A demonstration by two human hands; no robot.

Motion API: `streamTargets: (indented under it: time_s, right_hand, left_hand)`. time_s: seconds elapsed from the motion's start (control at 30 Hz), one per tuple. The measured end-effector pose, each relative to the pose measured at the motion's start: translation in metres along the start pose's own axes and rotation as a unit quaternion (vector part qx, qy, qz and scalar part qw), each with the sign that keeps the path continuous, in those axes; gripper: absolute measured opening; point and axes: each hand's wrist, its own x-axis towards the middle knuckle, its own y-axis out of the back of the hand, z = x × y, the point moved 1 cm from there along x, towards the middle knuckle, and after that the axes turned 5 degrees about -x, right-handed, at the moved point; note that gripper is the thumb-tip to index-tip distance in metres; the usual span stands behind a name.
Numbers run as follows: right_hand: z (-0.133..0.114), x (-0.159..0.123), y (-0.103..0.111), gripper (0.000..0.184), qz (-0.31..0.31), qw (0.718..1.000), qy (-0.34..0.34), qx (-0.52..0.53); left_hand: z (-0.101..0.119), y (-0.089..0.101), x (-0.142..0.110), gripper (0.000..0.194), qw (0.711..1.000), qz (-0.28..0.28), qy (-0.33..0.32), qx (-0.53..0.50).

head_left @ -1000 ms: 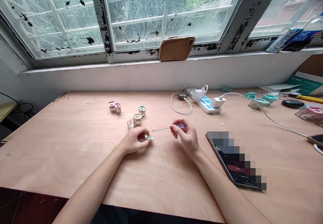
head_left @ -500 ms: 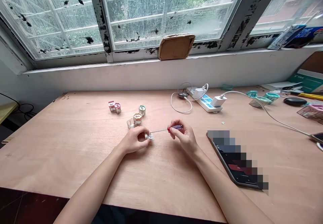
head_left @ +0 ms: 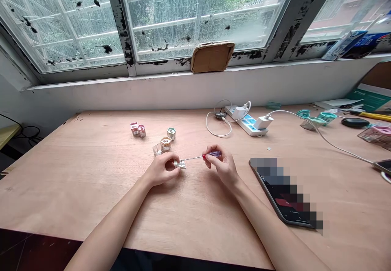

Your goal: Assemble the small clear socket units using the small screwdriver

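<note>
On the wooden table, just in front of the orange-topped container (head_left: pixel 165 143), I see my left hand (head_left: pixel 163 169) with thumb and fingers clamped on a small clear piece (head_left: pixel 181 164), pale and whitish, lying on its side with its open end facing right. To its right, my right hand (head_left: pixel 220 163) pinches the red and purple handle of a screwdriver (head_left: pixel 213 155), its thin metal shaft pointing left, tip at the piece.
</note>
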Motion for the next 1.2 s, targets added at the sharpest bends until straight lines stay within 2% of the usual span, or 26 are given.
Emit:
streamTargets:
  time_s: [1.2]
  right_hand:
    - [-0.0044, -0.0008, -0.0012, 0.006, -0.007, 1.000, -0.007, -0.019]
  left_hand:
    - [-0.0001, -0.0009, 0.0000, 0.015, 1.000, 0.001, 0.008, -0.020]
